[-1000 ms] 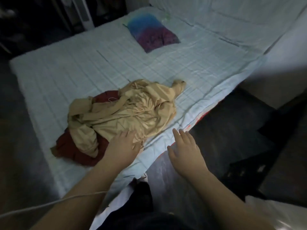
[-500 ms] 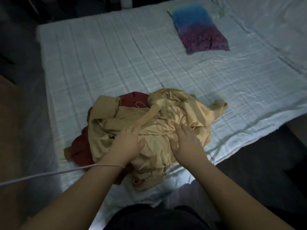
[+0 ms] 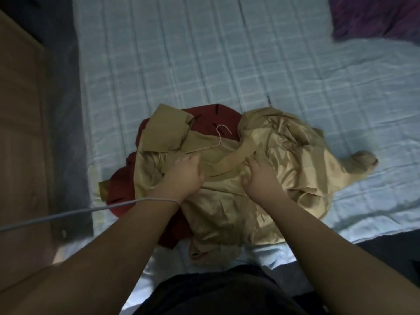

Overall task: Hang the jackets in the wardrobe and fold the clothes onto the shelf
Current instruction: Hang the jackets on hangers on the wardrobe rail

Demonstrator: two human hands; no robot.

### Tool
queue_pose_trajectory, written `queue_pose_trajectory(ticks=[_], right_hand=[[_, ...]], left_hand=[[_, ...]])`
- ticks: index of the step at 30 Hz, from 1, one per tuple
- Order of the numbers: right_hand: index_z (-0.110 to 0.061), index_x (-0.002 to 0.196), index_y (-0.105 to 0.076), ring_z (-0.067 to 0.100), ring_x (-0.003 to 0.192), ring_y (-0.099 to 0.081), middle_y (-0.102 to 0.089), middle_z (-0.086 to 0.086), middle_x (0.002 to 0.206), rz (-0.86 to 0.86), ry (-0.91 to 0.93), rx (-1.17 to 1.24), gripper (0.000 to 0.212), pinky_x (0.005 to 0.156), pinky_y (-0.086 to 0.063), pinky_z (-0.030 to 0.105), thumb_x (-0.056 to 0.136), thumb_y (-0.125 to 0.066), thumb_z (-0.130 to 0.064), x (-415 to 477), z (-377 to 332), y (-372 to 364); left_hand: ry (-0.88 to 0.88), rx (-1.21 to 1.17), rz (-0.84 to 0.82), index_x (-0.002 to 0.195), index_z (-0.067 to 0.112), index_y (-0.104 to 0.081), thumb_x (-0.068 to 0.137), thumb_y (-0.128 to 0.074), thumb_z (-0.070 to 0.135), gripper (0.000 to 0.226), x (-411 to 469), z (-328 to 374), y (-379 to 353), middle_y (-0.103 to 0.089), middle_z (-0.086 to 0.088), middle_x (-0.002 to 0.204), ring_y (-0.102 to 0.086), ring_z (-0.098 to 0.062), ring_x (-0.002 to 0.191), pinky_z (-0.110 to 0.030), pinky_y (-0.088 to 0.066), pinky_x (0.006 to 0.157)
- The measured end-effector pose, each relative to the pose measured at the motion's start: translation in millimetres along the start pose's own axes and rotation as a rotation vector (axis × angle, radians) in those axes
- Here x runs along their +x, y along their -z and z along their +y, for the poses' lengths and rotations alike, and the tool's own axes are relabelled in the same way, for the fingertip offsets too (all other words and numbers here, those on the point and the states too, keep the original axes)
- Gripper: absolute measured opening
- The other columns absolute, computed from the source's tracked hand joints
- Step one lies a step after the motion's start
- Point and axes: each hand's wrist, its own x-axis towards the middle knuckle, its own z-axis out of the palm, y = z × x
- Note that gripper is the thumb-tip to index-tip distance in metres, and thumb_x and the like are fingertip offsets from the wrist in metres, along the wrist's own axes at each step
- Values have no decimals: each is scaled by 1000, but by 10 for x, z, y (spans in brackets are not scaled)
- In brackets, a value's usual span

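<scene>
**Both hands gripping the tan jacket on the bed**

We see a crumpled tan jacket [image 3: 261, 178] lying on the bed [image 3: 204, 64], near its close edge. Its outer cloth is matte, while the exposed lining is glossy and satin-like, full of soft creases. One sleeve end trails off to the right and rests on the sheet.

Under the jacket, showing at its left and upper edges, lies a dark red garment [image 3: 211, 117], duller in texture, with a few small dark marks on it. A thin pale wire hanger [image 3: 219, 138] lies on top of the pile, its hook resting on the red cloth and its shoulder wire running down into the tan fabric.

Our left hand [image 3: 184, 176] is curled closed, its fingers bunched into the tan fabric just below the hanger. Our right hand [image 3: 259, 176] is beside it, fingers bent and pinching a fold of the same jacket. The two hands are close but do not touch. A thin grey cord [image 3: 91, 209] runs from the left wrist off to the left.

The bed carries a pale blue quilted cover stitched in a grid. A purple pillow [image 3: 375, 17] sits at the far right corner.
</scene>
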Motion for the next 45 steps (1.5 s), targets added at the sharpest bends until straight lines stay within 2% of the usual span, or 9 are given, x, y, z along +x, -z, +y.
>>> queue_pose_trajectory(ticks=[3,8,12,19,29,34,38,42,45], right_hand=[[-17,150,-34,31,135,-40,-39,9,151,-83,9,2,62,109,-39,47,90,-47,-28,497,143,-84],[-19,143,-42,32,122,-49,-51,10,134,-183,84,-39,54,101,-43,42,90,-51,-23,1255,251,-158],[-23,151,-30,32,139,-32,-34,6,153,-379,75,-293,65,110,-31,49,91,-54,-32,1566,285,-287],[-25,134,-48,32,130,-37,-43,8,136,-338,-22,-288,39,103,-36,52,96,-45,-32,1586,274,-329],[-23,106,-48,33,88,-58,-51,5,104,120,104,55,17,67,-47,39,90,-52,-27,394,314,256],[-26,99,-49,32,79,-63,-60,-1,82,324,44,80,8,63,-44,36,93,-51,-30,-359,202,686],[-29,94,-55,29,81,-63,-50,-12,70,414,34,63,11,64,-40,33,92,-55,-39,-944,149,1038],[-39,85,-49,24,78,-60,-48,-17,64,467,20,42,11,63,-35,32,92,-58,-40,-1469,135,1329],[-39,77,-47,18,68,-55,-53,-13,63,496,29,34,19,59,-39,34,91,-60,-38,-1841,127,1500]], left_hand=[[54,-43,-38,143,12,-44,92,-56,28,55,303,-45,-60,-52,-15,139,-48,-33,127,-42,-40,109],[155,-17,-173,143,12,-40,95,-52,29,52,682,-6,-161,-44,-15,145,-40,-33,133,-43,-37,111],[162,0,-189,129,12,-50,91,-52,31,42,805,13,-215,-52,-14,134,-47,-32,126,-46,-43,106],[157,16,-197,140,13,-45,92,-53,28,51,771,10,-114,-53,-13,134,-47,-31,126,-43,-42,105],[-18,-63,77,147,12,-39,89,-56,22,61,219,161,192,-46,-13,142,-45,-32,129,-43,-37,111],[-57,-138,160,154,16,-25,94,-57,25,69,-265,234,343,-36,-8,153,-34,-27,140,-35,-29,115],[-143,-231,252,156,19,-17,92,-65,30,81,-611,334,422,-28,-6,158,-30,-23,144,-31,-25,115],[-199,-178,238,155,31,-17,84,-72,47,91,-831,515,401,-21,-6,162,-24,-27,148,-42,-26,121],[-294,4,271,150,44,-21,85,-67,55,81,-997,652,335,-30,-8,152,-32,-30,139,-47,-33,115]])
